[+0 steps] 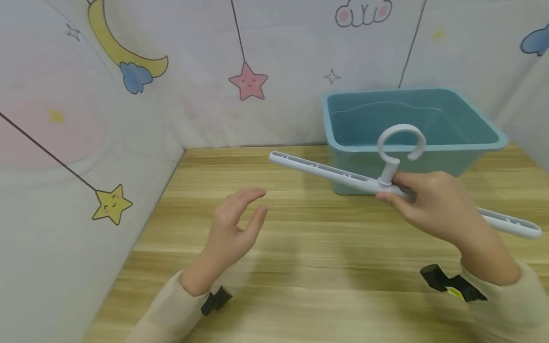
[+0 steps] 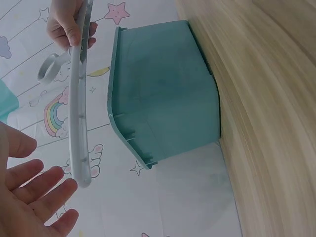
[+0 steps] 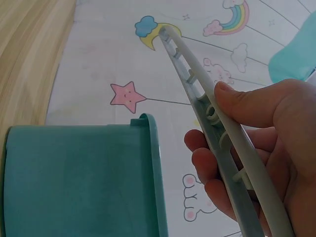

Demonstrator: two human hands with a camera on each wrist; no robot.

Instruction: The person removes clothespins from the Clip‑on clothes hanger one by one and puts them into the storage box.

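Observation:
A white plastic clothes hanger (image 1: 343,178) with a round hook is held above the table by my right hand (image 1: 442,205). The thumb and fingers grip its bar just beside the hook, as the right wrist view shows along the hanger's ribbed underside (image 3: 212,113). In the head view the hanger slants down to the right, hook up, in front of the teal bin. My left hand (image 1: 233,226) is raised over the table, fingers loosely bent and holding nothing. In the left wrist view its spread fingers (image 2: 42,190) are close to the hanger's end.
A teal plastic bin (image 1: 418,147) stands at the back right of the wood-grain table (image 1: 274,295). Behind and to the left hangs a white cloth (image 1: 206,62) printed with stars, a moon and clouds. Each sleeve carries a small black wrist device (image 1: 454,283).

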